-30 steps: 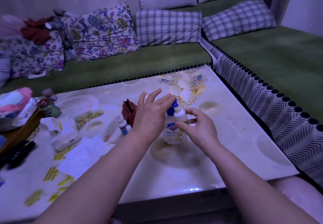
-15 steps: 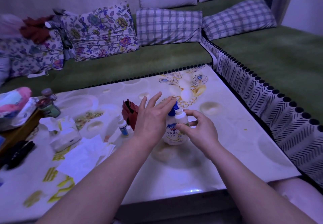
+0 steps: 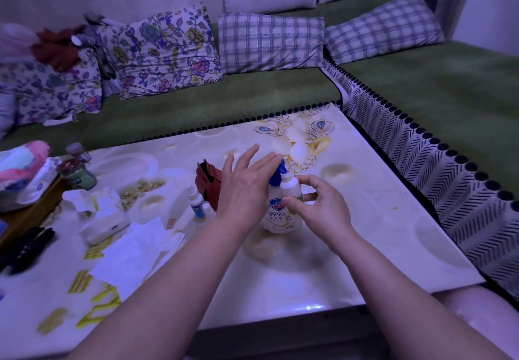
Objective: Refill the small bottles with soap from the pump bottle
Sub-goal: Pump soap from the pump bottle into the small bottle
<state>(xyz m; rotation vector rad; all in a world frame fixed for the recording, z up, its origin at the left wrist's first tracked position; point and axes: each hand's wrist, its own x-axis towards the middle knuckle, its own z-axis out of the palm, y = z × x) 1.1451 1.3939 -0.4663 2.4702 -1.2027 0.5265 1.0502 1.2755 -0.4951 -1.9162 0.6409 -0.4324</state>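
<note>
White small bottle (image 3: 290,188) pinched in your right hand (image 3: 320,208) at the spout; flat left hand (image 3: 241,185) presses the pump bottle (image 3: 276,213). Another small bottle (image 3: 198,205) waits.

I see a tissue pack (image 3: 102,223) and loose papers (image 3: 134,255) on the bench (image 3: 351,247), with a floral cushion (image 3: 165,50) behind

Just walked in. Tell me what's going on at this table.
A person is refilling a small white bottle from a white soap bottle with a blue pump standing on the glossy patterned table. The left hand lies flat on the pump head with fingers spread, while the right hand pinches the small bottle at the spout. Another small bottle with a blue label stands to the left, beside loose white tissues.
</note>
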